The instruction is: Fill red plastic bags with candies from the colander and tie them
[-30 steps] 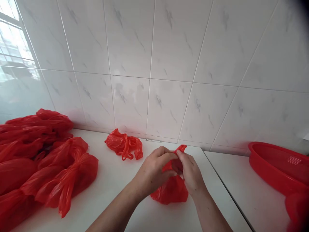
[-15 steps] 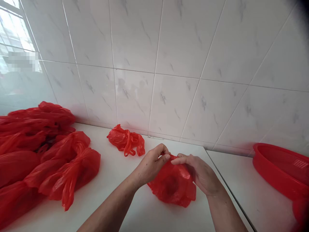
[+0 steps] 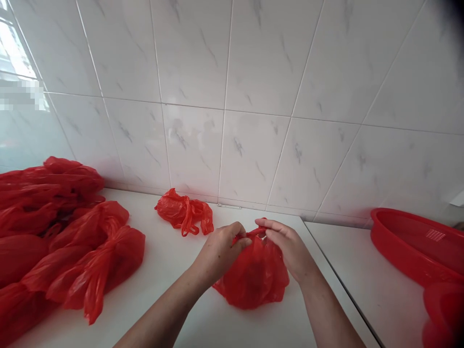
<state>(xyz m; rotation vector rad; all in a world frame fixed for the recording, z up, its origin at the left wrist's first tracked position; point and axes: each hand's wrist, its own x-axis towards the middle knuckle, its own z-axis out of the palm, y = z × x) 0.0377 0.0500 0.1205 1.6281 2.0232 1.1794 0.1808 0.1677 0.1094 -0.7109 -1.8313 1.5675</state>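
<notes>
A red plastic bag point(image 3: 253, 278) hangs or rests just over the white table, gathered near its top. My left hand point(image 3: 226, 246) pinches the bag's upper edge between thumb and fingers. On the other side, my right hand point(image 3: 288, 244) has its fingers closed round a twisted strip at the bag's top. The strip runs between both hands. What the bag contains, if anything, cannot be made out through the plastic. Behind my left hand lies a small crumpled red bag point(image 3: 174, 210) with loose handles.
A large heap of red plastic bags point(image 3: 119, 251) fills the left side of the white table point(image 3: 163, 299). At the right stand a red plastic basket point(image 3: 395, 256) and a second red container point(image 3: 444, 309). A seam crosses the tabletop. Marbled wall tiles point(image 3: 195, 135) rise behind.
The bag's top has been drawn out into a twisted strip between my hands. My right hand has risen slightly, and the whole view has shifted a little to the right.
</notes>
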